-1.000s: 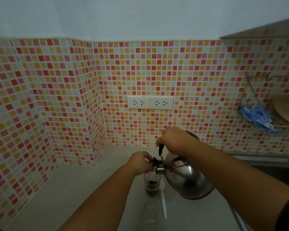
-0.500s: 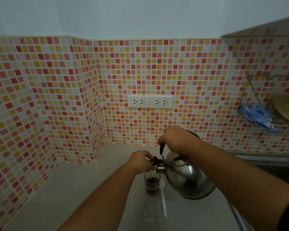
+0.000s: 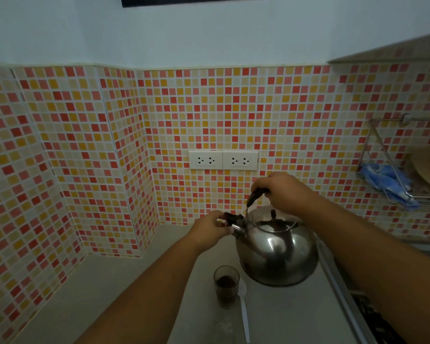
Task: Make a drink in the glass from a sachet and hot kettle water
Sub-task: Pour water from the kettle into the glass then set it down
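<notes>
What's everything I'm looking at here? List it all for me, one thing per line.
kettle: one, shiny steel with a dark handle, held above the counter at the right
glass: one, clear with dark brown drink inside, standing on the counter below the kettle spout
spoon: one, white, lying on the counter just right of the glass
sachet: one, clear and blurry, flat on the counter in front of the glass
counter: one, pale grey, along the tiled wall
sockets: two, white, side by side on the tiles
wire rack: one, metal, on the right wall
cloth: one, blue, in the rack
left hand: at the kettle spout cap
right hand: gripping the kettle handle
</notes>
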